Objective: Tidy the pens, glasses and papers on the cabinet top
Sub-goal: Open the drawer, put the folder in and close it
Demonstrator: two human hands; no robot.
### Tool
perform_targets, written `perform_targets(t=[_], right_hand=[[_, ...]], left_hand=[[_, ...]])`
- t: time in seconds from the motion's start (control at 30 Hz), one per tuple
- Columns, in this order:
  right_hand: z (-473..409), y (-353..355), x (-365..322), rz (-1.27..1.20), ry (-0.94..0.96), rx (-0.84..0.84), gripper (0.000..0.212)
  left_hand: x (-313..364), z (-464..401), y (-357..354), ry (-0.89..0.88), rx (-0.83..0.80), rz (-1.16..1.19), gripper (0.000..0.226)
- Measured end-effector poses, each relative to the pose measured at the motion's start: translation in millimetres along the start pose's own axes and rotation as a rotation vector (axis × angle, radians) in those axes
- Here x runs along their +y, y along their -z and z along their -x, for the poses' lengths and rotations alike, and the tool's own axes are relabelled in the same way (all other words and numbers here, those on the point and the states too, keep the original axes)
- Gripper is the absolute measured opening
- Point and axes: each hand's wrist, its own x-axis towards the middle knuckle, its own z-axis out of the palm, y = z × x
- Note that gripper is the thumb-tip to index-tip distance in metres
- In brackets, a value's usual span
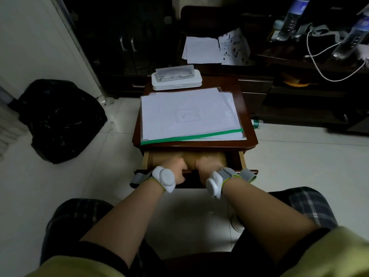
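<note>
Both hands, left hand [175,168] and right hand [207,168], curled over the drawer front [189,172], drawer part open. Papers [187,114] in the clear folder on the cabinet top [246,116], case [176,78] behind. Next, probably: pull or push evenly.

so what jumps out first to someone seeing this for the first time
Both hands, left hand and right hand, grip the front edge of the open drawer at the centre. Above, the white papers in a green-edged folder cover most of the cabinet top, with a white case behind them.
</note>
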Motion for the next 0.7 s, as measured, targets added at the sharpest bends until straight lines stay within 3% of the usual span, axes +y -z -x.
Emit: perform_targets(t=[0.7], right_hand=[[24.2, -41.9, -12.2, 0.042, 0.027, -0.001, 0.028]], left_hand=[[7.8, 45.1, -29.6, -0.034, -0.039, 0.014, 0.015]])
